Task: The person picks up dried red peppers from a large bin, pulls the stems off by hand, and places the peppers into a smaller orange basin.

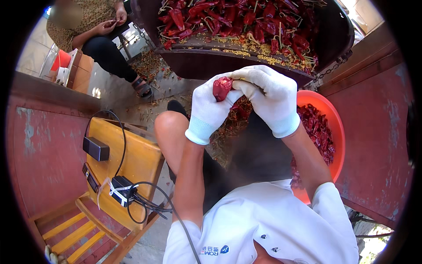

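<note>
In a white knitted glove, my left hand [206, 107] is closed around a dried red chili pepper [222, 88], whose opened top end faces up. Also gloved, my right hand [269, 94] meets it there, thumb and fingers pinched together at the pepper's top edge. What the right fingertips pinch is too small to make out; it may be the stem or a bit of the pepper. Both hands are raised over my lap, just in front of a dark trough [228, 65] heaped with dried red chilies [220, 17] and scattered yellow seeds [263, 55].
An orange basin [339, 145] of red chilies [317, 132] stands by my right side. On my left, a wooden chair [145, 160] carries black boxes [96, 148] and cables. A seated person [85, 26] is at the far left. Stems litter the floor [151, 66].
</note>
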Motion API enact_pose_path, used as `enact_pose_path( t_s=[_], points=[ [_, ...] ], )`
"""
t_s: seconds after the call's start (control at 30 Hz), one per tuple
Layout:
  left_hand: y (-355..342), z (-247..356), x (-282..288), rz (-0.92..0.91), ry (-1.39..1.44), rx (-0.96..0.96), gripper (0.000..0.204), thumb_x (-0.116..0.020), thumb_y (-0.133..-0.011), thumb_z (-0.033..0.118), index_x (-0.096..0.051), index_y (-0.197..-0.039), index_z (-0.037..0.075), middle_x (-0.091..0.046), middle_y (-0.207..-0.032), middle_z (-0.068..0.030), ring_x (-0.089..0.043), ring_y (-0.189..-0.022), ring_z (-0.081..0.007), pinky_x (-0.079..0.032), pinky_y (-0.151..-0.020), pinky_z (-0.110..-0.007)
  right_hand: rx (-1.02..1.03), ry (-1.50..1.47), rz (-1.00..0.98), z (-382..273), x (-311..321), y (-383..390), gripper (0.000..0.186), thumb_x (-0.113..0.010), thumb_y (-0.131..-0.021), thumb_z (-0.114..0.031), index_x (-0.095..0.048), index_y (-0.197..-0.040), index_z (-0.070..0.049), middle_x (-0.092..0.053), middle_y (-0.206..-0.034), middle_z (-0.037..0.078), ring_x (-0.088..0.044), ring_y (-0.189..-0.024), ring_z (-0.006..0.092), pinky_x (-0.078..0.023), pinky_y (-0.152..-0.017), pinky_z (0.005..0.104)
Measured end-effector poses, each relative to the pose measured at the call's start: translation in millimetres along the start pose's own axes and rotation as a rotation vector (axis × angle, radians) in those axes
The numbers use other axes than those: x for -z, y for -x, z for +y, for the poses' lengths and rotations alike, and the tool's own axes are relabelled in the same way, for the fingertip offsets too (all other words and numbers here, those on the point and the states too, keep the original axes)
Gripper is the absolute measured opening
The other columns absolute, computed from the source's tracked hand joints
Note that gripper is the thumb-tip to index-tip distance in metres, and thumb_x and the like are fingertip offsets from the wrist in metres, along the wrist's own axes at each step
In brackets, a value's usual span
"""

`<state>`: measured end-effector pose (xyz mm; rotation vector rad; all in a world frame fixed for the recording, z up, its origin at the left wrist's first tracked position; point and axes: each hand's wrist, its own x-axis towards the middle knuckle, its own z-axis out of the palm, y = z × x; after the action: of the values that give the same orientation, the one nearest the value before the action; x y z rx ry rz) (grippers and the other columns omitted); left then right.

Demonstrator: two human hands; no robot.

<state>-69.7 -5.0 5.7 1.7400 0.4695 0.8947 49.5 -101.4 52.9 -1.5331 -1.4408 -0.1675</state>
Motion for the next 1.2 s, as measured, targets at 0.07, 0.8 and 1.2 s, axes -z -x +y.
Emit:
enact_pose_path(
  t_s=[0.07,0.8,1.2],
  points=[
    [2.7,-1.2,0.3,0.014,-0.048,0.01,0.03,-0.08,-0.08,0.006,-0.069,-0.107,-0.001,-0.074,-0.091,-0.0122,-0.07,-0.082,-0.0146,-0.055,-0.076,-0.03,-0.031,-0.021,0.015,0.7,-3.0,1.2,0.015,-0.075,-0.078,-0.005,-0.073,-0.094,-0.003,-0.071,-0.084,0.01,-0.072,-0.075,0.0191,-0.056,-0.065,0.0265],
    [-2.3,6.5,28.4,0.481,0.697,0.195,0.028,-0.061,-0.098,0.028,-0.063,-0.109,0.002,-0.065,-0.118,-0.0157,-0.065,-0.103,-0.022,-0.053,-0.055,-0.024,-0.931,0.168,-0.735,167.7,-195.1,132.2,0.033,-0.054,-0.086,-0.008,-0.07,-0.114,-0.015,-0.067,-0.12,0.011,-0.065,-0.106,0.0331,-0.051,-0.092,0.0438],
    [3.1,-9.2,52.7,0.56,1.166,0.234,0.032,-0.053,-0.103,0.026,-0.053,-0.126,0.005,-0.062,-0.109,-0.012,-0.06,-0.099,-0.0248,-0.051,-0.049,-0.028,-0.54,0.538,-1.631,221.9,-274.6,196.8,0.06,-0.072,-0.083,-0.008,-0.053,-0.139,0.0,-0.016,-0.163,0.017,-0.066,-0.105,0.0303,-0.054,-0.08,0.0406]
  ],
)
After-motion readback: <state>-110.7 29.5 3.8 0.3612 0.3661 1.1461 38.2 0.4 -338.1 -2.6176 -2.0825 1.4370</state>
